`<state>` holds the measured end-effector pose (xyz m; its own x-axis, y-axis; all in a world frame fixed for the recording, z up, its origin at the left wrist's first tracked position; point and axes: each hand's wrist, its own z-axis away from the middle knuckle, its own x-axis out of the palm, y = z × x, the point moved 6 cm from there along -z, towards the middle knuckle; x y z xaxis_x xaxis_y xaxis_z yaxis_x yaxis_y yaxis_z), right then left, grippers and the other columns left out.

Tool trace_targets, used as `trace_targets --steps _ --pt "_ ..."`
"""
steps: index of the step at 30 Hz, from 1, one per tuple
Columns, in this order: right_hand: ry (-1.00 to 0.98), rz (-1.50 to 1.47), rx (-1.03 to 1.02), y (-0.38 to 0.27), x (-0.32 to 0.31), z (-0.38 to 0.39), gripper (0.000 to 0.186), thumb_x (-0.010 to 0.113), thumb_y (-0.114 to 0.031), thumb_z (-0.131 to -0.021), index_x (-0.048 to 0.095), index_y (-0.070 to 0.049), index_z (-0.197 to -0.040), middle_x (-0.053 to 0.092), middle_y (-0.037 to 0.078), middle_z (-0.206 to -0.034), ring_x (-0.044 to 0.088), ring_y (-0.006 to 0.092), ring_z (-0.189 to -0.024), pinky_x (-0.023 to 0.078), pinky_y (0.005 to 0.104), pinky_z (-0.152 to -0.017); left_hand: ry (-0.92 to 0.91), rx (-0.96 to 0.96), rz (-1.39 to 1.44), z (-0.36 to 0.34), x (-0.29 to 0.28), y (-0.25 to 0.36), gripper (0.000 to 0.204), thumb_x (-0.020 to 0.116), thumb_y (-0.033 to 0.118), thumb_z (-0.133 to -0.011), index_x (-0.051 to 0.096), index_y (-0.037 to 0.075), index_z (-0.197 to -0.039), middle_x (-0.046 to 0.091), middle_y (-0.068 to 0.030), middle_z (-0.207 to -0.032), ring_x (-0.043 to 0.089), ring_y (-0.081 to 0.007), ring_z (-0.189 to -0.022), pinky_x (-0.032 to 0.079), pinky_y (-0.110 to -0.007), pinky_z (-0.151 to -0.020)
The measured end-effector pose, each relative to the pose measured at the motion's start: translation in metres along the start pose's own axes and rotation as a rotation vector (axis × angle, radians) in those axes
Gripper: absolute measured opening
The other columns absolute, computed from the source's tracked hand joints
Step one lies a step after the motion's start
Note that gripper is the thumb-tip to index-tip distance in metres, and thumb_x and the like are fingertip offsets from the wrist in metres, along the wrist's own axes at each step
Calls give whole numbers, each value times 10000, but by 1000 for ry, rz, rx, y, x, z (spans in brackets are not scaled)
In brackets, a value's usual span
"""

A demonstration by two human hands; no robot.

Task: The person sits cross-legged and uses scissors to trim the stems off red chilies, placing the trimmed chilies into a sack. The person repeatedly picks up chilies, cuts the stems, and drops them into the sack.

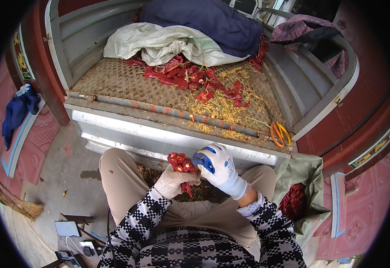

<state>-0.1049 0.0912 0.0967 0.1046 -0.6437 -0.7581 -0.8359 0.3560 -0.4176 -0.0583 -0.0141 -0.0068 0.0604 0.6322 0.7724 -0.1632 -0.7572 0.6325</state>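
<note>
My left hand (170, 182), in a cream knit glove, is closed around a bunch of dried red chili peppers (182, 162). The cut or torn ends of the peppers face up, showing pale insides, and a red tip pokes out below the fist. Right beside the bunch, my right hand (220, 166) wears a white glove with blue-coated fingers. Its fingers are curled together at the peppers' edge; what they pinch is hidden. Both hands are above my lap, in front of the truck bed's edge (172, 136).
Loose red chili peppers (197, 79) and yellow seeds (217, 109) lie on the truck bed, below a white woven sack (159, 42) and dark blue cloth (208, 24). Orange-yellow loops (279, 134) rest at its corner. A green sack (313, 178) holds red peppers at right.
</note>
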Motion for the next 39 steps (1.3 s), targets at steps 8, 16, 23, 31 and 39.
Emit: trace_targets --steps 8,16,23,31,39 --pt "7 -1228 794 41 47 27 163 554 -162 -968 623 -18 -1001 585 -37 -792 519 48 -659 440 210 -581 -35 15 68 -1 7 1 277 669 -117 -696 569 8 -921 599 -93 -750 544 -185 -635 432 -339 -610" --pt "33 -1393 1168 39 53 47 204 594 -258 -960 635 -58 -962 591 -2 -745 519 81 -583 413 223 -516 -31 22 -81 0 -1 -7 305 700 -116 -710 595 -12 -977 658 -114 -892 634 -195 -755 523 -327 -681" --pt "-78 -2066 983 52 58 67 184 604 -243 -957 624 -62 -935 601 13 -746 538 97 -608 433 257 -512 -44 30 -241 3 4 -10 343 725 -91 -718 596 -21 -1028 669 -107 -933 644 -172 -821 540 -315 -731" --pt "-223 -166 567 48 -45 28 256 630 -215 -845 666 -30 -1020 677 152 -839 665 257 -732 515 339 -687 20 30 -32 1 4 -9 324 628 -162 -703 565 33 -954 601 -82 -824 548 -198 -679 452 -375 -645" --pt "64 169 511 89 -49 -93 582 703 -505 -769 619 -95 -1174 656 137 -1079 646 302 -982 513 409 -854 -96 82 20 -2 -7 -5 298 685 -70 -746 588 24 -1012 641 -90 -824 653 -202 -761 570 -360 -711"
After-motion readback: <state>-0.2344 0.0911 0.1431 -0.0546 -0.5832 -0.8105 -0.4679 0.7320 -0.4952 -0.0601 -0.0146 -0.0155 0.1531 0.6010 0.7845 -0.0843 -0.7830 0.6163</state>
